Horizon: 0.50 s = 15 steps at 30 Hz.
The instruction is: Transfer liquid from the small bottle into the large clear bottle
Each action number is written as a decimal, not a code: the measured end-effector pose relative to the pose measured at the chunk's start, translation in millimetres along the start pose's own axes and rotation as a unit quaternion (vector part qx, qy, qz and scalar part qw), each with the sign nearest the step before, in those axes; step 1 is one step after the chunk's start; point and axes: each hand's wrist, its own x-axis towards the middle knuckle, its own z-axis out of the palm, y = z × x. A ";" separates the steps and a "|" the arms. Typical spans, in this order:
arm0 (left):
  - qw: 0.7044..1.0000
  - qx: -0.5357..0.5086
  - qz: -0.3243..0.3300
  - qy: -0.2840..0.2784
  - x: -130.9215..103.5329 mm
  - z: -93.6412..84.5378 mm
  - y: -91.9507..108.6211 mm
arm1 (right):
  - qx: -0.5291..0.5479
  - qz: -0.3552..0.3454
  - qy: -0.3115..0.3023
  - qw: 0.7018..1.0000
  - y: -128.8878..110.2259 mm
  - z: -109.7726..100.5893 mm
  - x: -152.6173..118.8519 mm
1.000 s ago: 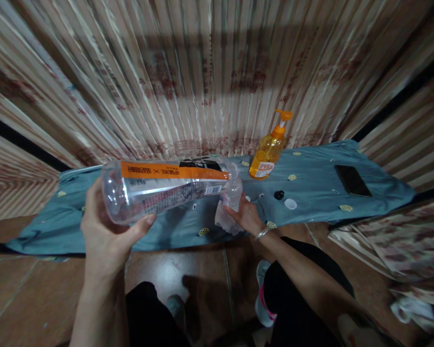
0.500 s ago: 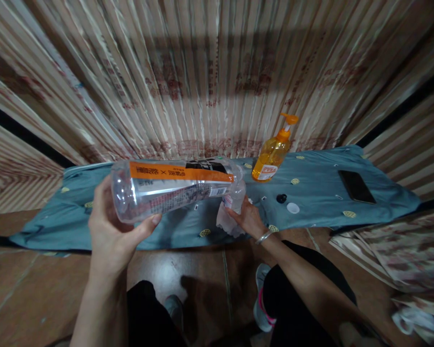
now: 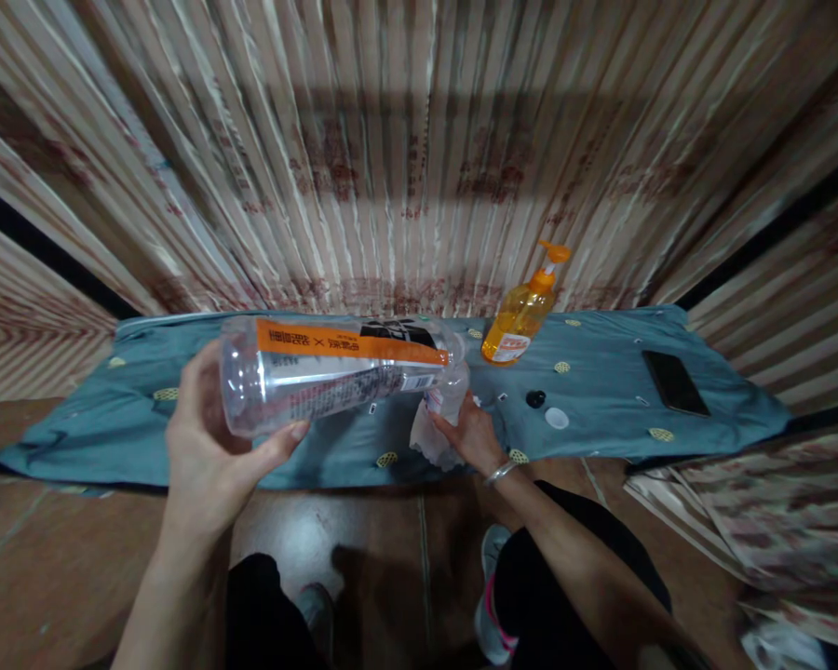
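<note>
My left hand point(image 3: 213, 456) is wrapped round the base of a large clear plastic bottle point(image 3: 335, 383) with an orange, black and silver label. The bottle lies nearly level in the air, its neck pointing right and slightly down. At that neck is a small clear bottle point(image 3: 450, 391), which my right hand point(image 3: 473, 435) grips from the right. A pale, crumpled tissue point(image 3: 429, 441) hangs round the small bottle's lower part, under my fingers. The two mouths meet or overlap; I cannot make out any liquid passing between them.
An orange pump bottle point(image 3: 518, 321) stands behind my right hand on the teal cloth point(image 3: 587, 354). To the right lie a small black cap point(image 3: 535, 399), a white round cap point(image 3: 557, 419) and a dark phone point(image 3: 674, 382). A striped curtain point(image 3: 391, 186) rises behind.
Both hands keep their grip, and the two bottles stay mouth to mouth. The whole view has shifted slightly; otherwise little differs.
</note>
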 end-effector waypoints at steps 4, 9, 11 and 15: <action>1.000 0.002 0.018 -0.005 1.1 1.5 1.5 | 0.005 -0.007 0.004 1.000 0.1 -0.6 -0.2; 1.000 0.011 0.022 -0.010 0.7 1.5 0.9 | 0.003 -0.003 0.004 1.000 -0.4 -1.1 -0.7; 1.000 0.009 0.020 -0.014 0.2 1.1 -0.3 | 0.002 -0.006 0.004 1.000 0.0 -0.8 -0.7; 0.999 0.018 0.023 -0.014 -0.6 0.2 -2.3 | 0.008 -0.006 -0.002 1.000 1.6 -0.1 -0.4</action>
